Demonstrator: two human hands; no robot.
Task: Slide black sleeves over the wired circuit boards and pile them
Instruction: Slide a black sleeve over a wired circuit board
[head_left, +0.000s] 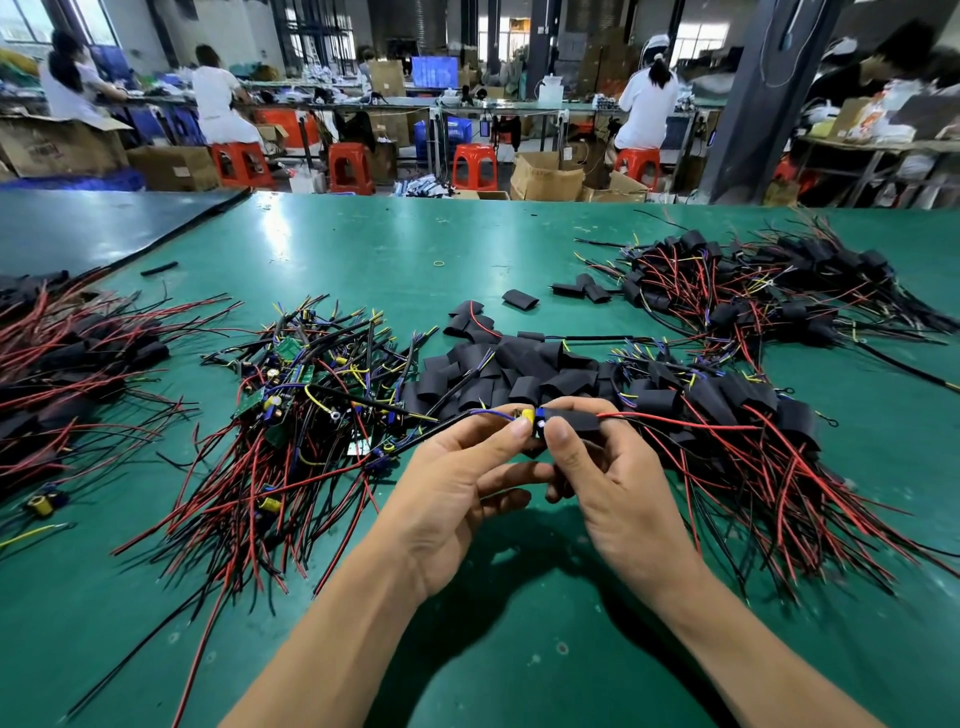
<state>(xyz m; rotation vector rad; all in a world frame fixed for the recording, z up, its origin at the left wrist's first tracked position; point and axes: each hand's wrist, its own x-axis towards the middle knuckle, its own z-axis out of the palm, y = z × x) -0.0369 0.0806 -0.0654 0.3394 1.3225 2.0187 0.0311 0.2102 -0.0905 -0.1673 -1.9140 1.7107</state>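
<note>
My left hand (457, 478) pinches the exposed end of a wired circuit board (531, 415), where a yellow part and a blue part show. My right hand (608, 467) grips a black sleeve (571, 420) that covers the board's other end; red and black wires run out of it to the right. Both hands hover above the green table (467, 649). A heap of bare boards with wires (306, 410) lies to the left. Loose black sleeves (498, 369) are piled just behind my hands. Sleeved boards (727, 415) are piled to the right.
Another pile of sleeved boards (769, 291) lies at the far right, and one more (67, 374) at the left edge. A dark mat (93, 228) covers the far left corner. Across the aisle, people sit on red stools (474, 166) at benches among cardboard boxes.
</note>
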